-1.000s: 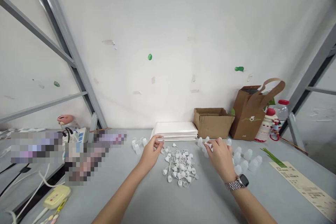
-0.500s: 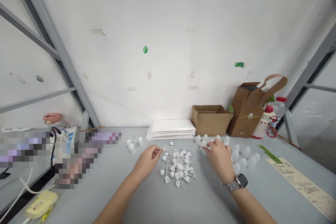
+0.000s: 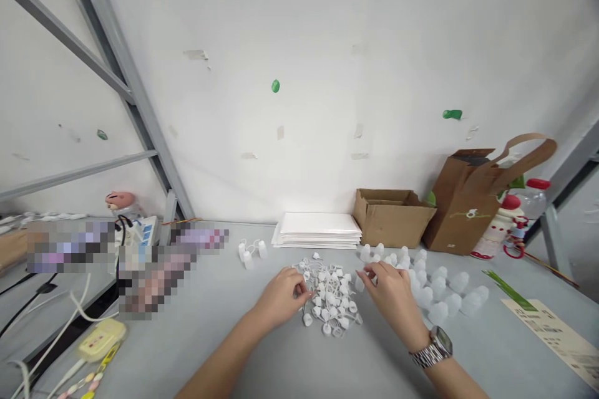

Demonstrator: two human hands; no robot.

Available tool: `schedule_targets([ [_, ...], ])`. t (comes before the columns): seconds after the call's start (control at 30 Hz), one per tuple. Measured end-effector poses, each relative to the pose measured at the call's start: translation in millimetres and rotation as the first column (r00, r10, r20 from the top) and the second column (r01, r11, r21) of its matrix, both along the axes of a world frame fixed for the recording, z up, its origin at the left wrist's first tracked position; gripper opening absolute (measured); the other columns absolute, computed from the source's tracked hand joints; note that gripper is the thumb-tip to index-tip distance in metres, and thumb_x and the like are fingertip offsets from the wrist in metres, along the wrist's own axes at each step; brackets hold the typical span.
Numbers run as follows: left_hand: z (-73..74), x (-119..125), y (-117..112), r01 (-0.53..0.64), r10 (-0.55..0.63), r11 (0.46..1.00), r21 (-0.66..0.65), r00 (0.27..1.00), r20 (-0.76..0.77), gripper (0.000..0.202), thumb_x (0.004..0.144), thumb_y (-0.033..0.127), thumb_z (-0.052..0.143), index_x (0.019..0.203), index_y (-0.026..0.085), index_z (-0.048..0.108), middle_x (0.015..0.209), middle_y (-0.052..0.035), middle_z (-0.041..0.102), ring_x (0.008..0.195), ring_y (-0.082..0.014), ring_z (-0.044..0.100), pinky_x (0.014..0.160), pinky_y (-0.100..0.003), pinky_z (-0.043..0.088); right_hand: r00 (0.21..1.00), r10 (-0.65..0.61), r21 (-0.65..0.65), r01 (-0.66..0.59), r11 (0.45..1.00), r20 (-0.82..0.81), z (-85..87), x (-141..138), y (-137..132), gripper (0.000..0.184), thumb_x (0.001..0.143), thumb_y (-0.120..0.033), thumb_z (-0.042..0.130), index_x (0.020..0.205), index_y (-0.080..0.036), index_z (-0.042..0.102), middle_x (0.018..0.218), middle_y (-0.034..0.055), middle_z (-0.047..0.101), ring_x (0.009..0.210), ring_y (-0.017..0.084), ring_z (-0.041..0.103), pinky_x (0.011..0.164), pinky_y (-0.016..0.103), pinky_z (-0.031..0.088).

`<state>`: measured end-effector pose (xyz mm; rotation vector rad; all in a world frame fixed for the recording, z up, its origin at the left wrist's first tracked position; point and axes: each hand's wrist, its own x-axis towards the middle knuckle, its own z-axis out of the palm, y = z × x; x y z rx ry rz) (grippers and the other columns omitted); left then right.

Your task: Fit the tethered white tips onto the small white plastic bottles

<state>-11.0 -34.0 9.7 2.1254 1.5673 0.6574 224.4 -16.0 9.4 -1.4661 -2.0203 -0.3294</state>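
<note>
A pile of small white caps with looped straps (image 3: pixel 332 299) lies on the grey table between my hands. My left hand (image 3: pixel 281 294) is at the pile's left edge, fingers curled and thumb and fingertips pinched; what they hold, if anything, is hidden. My right hand (image 3: pixel 388 290), wearing a metal-band watch (image 3: pixel 435 347), pinches a small translucent bottle (image 3: pixel 359 283) at the pile's right side. Several more translucent bottles (image 3: pixel 438 287) stand in a group behind and to the right of that hand. Farther left are a few bottles with looped caps attached (image 3: pixel 248 260).
Against the wall sit a stack of white boards (image 3: pixel 318 230), an open cardboard box (image 3: pixel 395 224) and a brown paper bag (image 3: pixel 463 212). A printed sheet (image 3: pixel 552 336) lies at right. Cables and a yellow case (image 3: pixel 102 340) are at left.
My right hand has drawn back from the bottle group toward the pile, with a bottle at its fingertips. My left hand has moved nearer, at the pile's left edge. The view has turned left.
</note>
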Motion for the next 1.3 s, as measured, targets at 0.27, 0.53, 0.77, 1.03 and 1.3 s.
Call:
schedule_targets([
  [0.27, -0.5, 0.9, 1.5, -0.064, 0.064, 0.998, -0.004, 0.984, 0.169, 0.021, 0.078, 0.035, 0.044, 0.069, 0.019, 0.055, 0.075, -0.0032, 0.058, 0.076, -0.0178, 0.052, 0.068, -0.027, 0.038, 0.998, 0.034, -0.074, -0.03, 0.997, 0.048, -6.1, -5.0, -1.7, 0.029, 0.086, -0.035, 0.042, 0.066, -0.019, 0.056, 0.065, 0.002, 0.058, 0.06, 0.017, 0.054, 0.062, 0.03, 0.031],
  [0.53, -2.2, 0.4, 4.7, -0.129, 0.196, 0.976, -0.175, 0.866, 0.46, 0.017, 0.078, 0.035, 0.044, 0.07, 0.021, 0.048, 0.066, -0.0006, 0.063, 0.064, -0.0158, 0.058, 0.062, -0.026, 0.041, 0.984, 0.133, -0.149, -0.149, 0.978, -0.115, -1.0, -11.7, -6.2, 0.016, 0.085, -0.031, 0.044, 0.082, -0.019, 0.054, 0.08, 0.0057, 0.057, 0.068, 0.019, 0.054, 0.063, 0.032, 0.042],
  [0.77, -1.2, 3.0, 10.1, -0.21, 0.304, 0.952, -0.224, 0.741, 0.599, 0.016, 0.071, 0.034, 0.052, 0.076, 0.02, 0.047, 0.061, 0.0006, 0.062, 0.056, -0.015, 0.058, 0.055, -0.026, 0.044, 0.903, 0.176, -0.232, -0.283, 0.931, -0.393, 8.1, -21.1, -21.1, 0.019, 0.087, -0.035, 0.04, 0.095, -0.02, 0.049, 0.071, 0.0006, 0.059, 0.062, 0.015, 0.057, 0.058, 0.026, 0.048],
  [1.03, -0.7, 4.0, 10.2, -0.069, 0.265, 0.953, -0.295, 0.66, 0.703, 0.03, 0.065, 0.034, 0.056, 0.087, 0.014, 0.062, 0.067, -0.0029, 0.062, 0.064, -0.0169, 0.058, 0.056, -0.028, 0.046, 0.864, 0.367, -0.168, -0.442, 0.881, -0.346, 1.1, -29.1, -27.6, 0.025, 0.087, -0.027, 0.041, 0.11, -0.022, 0.049, 0.098, 0.0072, 0.06, 0.091, 0.019, 0.058, 0.079, 0.034, 0.049],
  [1.3, 1.6, 9.3, 9.7, 0.008, 0.265, 0.942, -0.335, 0.593, 0.761, 0.029, 0.06, 0.039, 0.063, 0.075, 0.014, 0.063, 0.061, -0.001, 0.06, 0.06, -0.0154, 0.056, 0.058, -0.029, 0.046, 0.866, 0.283, -0.264, -0.411, 0.873, -0.411, 6.3, -30.5, -31.5, 0.034, 0.089, -0.032, 0.038, 0.121, -0.022, 0.042, 0.096, 0.0053, 0.064, 0.081, 0.016, 0.062, 0.074, 0.029, 0.051],
])
